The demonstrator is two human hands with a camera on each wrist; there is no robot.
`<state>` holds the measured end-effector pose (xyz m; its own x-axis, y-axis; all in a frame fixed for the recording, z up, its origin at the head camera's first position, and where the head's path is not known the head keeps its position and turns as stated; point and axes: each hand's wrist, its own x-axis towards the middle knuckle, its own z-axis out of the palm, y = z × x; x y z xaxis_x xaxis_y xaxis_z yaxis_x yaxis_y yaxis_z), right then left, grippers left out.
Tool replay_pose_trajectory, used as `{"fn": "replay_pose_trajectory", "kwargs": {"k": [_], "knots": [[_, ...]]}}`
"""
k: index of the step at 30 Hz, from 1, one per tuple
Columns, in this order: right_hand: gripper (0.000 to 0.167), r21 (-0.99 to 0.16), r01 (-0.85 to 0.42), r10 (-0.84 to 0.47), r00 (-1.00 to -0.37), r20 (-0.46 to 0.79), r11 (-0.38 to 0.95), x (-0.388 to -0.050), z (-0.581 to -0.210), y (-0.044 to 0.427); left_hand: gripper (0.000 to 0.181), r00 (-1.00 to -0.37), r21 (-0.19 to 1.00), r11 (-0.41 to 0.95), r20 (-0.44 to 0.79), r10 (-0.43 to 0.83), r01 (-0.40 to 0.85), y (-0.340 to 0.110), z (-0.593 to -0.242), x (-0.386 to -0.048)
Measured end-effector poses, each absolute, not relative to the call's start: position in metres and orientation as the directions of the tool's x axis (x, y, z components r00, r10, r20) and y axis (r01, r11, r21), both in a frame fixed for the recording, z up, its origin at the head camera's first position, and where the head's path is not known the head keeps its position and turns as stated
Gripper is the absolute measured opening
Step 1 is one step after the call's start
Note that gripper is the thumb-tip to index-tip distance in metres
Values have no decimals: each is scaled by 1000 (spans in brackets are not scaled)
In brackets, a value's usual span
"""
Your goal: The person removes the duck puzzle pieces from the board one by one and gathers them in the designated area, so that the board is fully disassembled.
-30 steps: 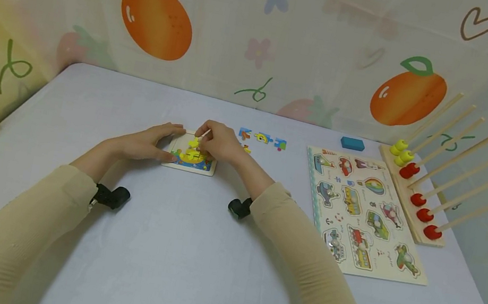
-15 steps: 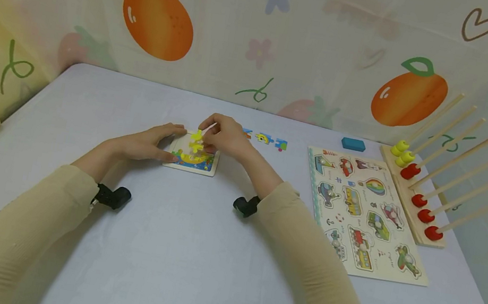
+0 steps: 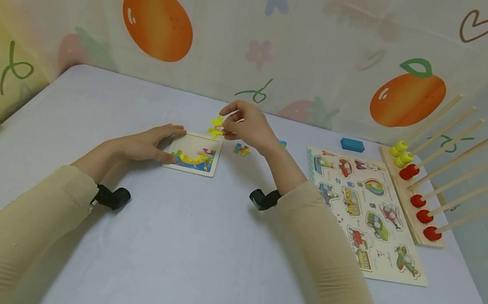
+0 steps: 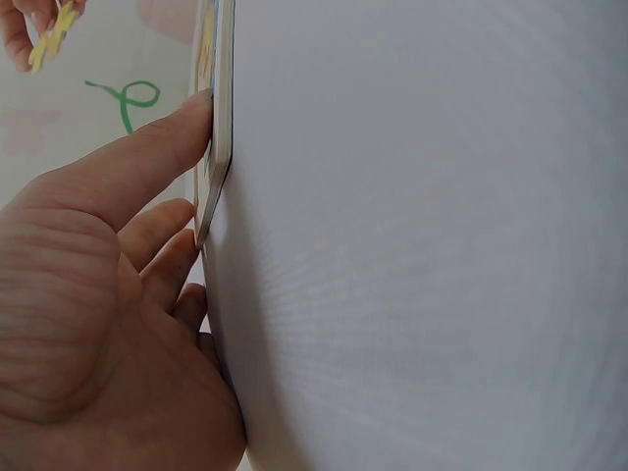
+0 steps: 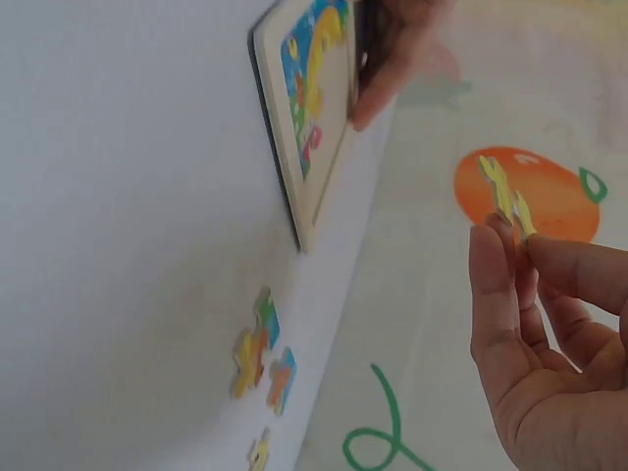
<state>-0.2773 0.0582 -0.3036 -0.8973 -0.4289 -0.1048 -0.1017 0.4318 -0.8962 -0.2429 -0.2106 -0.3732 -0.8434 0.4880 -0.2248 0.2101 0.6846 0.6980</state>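
Observation:
My right hand (image 3: 249, 123) is raised above the table, its thumb and fingers pinching yellow jigsaw puzzle pieces (image 3: 216, 127); in the right wrist view they look like two thin pieces (image 5: 498, 186) side by side. The left hand (image 3: 144, 142) lies at the left side of a small wooden puzzle board (image 3: 195, 139). Its thumb (image 4: 186, 137) presses on the board's front edge, and its straight fingers reach along the far side. Colored pieces fill the lower part of the board, while its upper part shows bare wood.
Loose puzzle pieces (image 3: 242, 149) lie right of the board, some hidden behind the right hand. Further right are a large vehicle puzzle board (image 3: 339, 219), a blue block (image 3: 353, 145) and a wooden bead rack (image 3: 411, 196) with tall pegs. A printed curtain (image 3: 224, 36) hangs behind the table.
My right hand has lifted the yellow pieces off the board and carried them up and to the right. Bare wood shows where they lay. The left hand has stayed in place.

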Motion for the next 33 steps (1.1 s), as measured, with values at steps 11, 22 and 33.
{"fn": "replay_pose_trajectory", "kwargs": {"k": [11, 22, 33], "knots": [[22, -892, -83, -397, -911, -113, 445, -285, -301, 95, 79, -846, 694, 689, -226, 482, 207, -211, -374, -242], [25, -859, -51, -362, -918, -160, 510, -288, -314, 128, 78, -848, 686, 700, -239, 473, 198, -209, -372, -240], [27, -800, 92, -288, -903, -317, 593, -295, -327, 144, 78, -847, 692, 690, -224, 482, 210, -209, -371, -240]]}}
